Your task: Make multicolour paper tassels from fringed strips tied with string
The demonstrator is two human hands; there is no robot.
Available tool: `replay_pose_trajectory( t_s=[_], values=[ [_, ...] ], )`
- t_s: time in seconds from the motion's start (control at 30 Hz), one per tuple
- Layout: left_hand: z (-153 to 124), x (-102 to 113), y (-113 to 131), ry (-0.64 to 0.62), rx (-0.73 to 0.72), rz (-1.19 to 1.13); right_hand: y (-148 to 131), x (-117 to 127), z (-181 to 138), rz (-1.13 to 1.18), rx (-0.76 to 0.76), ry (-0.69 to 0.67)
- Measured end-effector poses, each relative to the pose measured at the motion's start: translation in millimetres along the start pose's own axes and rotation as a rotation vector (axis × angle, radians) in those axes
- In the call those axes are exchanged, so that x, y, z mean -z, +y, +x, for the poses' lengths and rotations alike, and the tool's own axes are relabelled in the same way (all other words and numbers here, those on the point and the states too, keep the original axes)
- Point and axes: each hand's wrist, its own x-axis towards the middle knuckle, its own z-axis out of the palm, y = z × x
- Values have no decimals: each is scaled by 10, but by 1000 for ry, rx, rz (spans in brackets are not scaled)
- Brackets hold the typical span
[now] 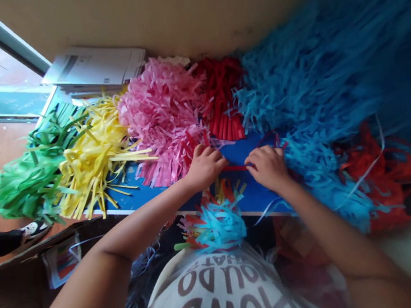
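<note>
Between my two hands a thin red paper strip (235, 168) is stretched over the blue table top. My left hand (207, 166) pinches one end, close beside a mound of pink fringed paper (164, 108). At the other end, the fingers of my right hand (267, 165) are closed on the strip, near blue fringed paper (311, 170). Dark red fringed paper (222, 98) lies just beyond my hands. Against my shirt, below the hands, rests a multicoloured bunch of fringed paper (219, 223), mostly light blue on top.
Yellow fringed paper (93, 154) and green fringed paper (26, 184) lie to the left. Stacked papers (97, 64) stand by the wall. Blue fringe rises high at right, above orange-red paper (380, 175). A cardboard box (15, 298) is at lower left, near another person's shoe (34, 228).
</note>
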Motion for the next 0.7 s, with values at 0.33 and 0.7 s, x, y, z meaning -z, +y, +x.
replay_pose_trajectory(
  t_s=[0.33, 0.7],
  values=[
    [78, -41, 134, 54, -181, 83, -60, -31, 45, -78, 268, 6],
    [-18, -72, 108, 81, -160, 127, -161, -126, -104, -137, 205, 166]
  ],
)
